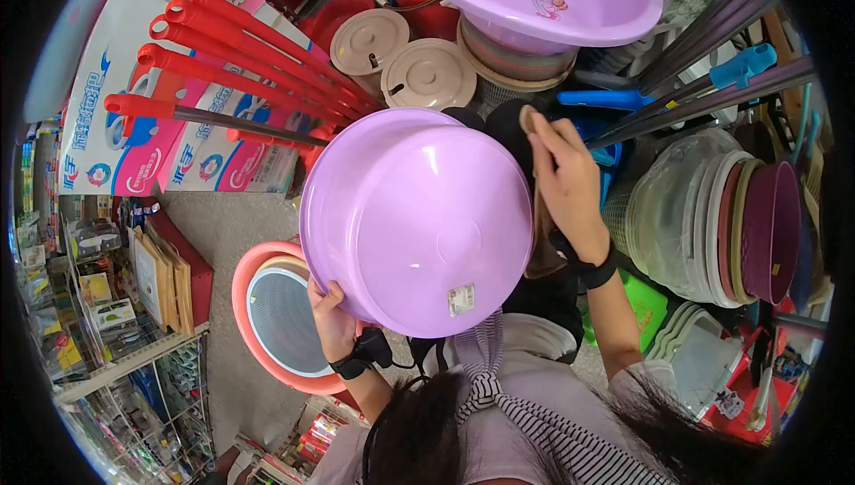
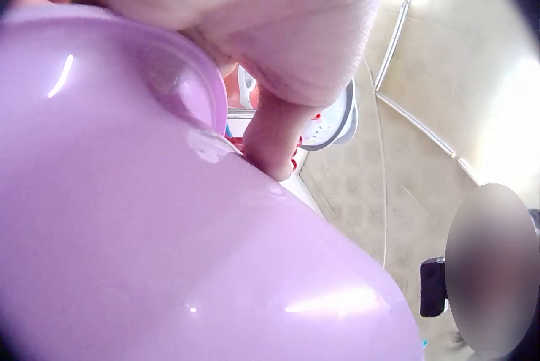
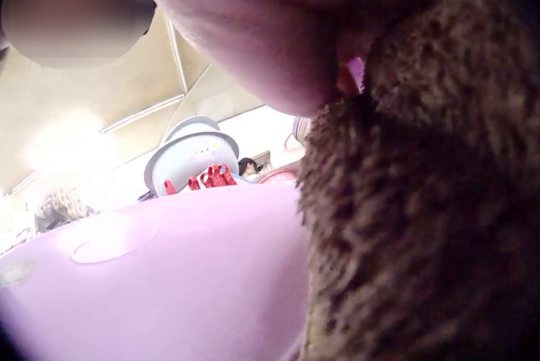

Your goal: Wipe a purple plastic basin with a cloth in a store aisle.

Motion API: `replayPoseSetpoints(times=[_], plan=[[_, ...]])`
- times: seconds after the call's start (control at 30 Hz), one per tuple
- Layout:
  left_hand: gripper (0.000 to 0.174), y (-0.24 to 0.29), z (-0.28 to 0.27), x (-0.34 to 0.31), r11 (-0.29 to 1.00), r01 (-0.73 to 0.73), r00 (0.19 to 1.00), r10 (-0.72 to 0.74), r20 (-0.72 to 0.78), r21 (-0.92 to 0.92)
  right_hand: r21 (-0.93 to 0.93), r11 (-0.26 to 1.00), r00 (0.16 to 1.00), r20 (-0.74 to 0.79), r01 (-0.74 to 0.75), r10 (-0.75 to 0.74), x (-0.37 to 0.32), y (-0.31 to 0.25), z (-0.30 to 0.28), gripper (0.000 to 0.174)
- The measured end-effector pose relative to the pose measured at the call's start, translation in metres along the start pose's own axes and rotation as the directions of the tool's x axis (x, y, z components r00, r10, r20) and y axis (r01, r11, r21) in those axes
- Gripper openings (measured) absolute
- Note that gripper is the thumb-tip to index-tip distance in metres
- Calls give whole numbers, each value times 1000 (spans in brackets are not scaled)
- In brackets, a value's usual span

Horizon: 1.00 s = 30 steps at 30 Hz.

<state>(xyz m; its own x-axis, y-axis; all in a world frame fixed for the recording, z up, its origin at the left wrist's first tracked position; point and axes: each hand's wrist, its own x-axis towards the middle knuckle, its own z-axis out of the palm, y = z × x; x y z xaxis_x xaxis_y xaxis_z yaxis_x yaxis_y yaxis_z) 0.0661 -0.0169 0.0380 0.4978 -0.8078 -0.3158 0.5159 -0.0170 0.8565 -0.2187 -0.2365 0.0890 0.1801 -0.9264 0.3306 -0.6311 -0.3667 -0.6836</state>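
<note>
A light purple plastic basin (image 1: 419,218) is held up in front of the body, its underside towards the head camera and a small price sticker (image 1: 461,300) on it. My left hand (image 1: 333,325) grips its lower left edge, thumb on the outer wall; the other fingers are mostly hidden behind. In the left wrist view the hand (image 2: 245,32) sits right at the rim. At the basin's right side, my right hand (image 1: 570,184) holds a fuzzy brown cloth (image 3: 413,217). This cloth hangs close along the basin's edge, and its far part is hidden in the head view.
Red-handled poles (image 1: 223,40) and printed cartons (image 1: 116,84) stand at the left. Another purple basin (image 1: 614,4) rests on a stack ahead, near beige lids (image 1: 432,75). Stacked tubs (image 1: 695,218) fill the right. Low on the left is an orange-rimmed basket stack (image 1: 245,307).
</note>
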Motion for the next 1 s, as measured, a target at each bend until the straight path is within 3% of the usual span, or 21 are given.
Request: replayPoseSetpoints(times=[0.13,0.2,0.27,0.4,0.73,0.83,1.0], plan=[[48,-6,-10,3,1000,24,999,-24,-22,-13,120,993,998,56,-22,15,-4,9,-22,28],[48,-9,-14,6,999,26,999,-26,-21,-19,157,987,996,81,26,-39,-9,17,-21,32],[47,-10,-15,7,999,25,999,-25,-22,-24,174,966,970,118,192,-214,-10,17,-16,35],[48,-10,-13,6,998,34,999,-35,-19,-46,37,965,943,202,261,-263,-6,2,-4,38],[51,-5,-4,6,992,76,994,-83,-65,-103,-200,904,918,211,377,-336,-8,-4,3,34],[52,-5,3,5,992,67,983,-84,-166,-105,-201,895,908,224,399,-355,-9,1,-1,32],[49,-7,-1,9,991,71,992,-82,-101,-111,-204,905,913,254,374,-320,-21,8,-10,32]])
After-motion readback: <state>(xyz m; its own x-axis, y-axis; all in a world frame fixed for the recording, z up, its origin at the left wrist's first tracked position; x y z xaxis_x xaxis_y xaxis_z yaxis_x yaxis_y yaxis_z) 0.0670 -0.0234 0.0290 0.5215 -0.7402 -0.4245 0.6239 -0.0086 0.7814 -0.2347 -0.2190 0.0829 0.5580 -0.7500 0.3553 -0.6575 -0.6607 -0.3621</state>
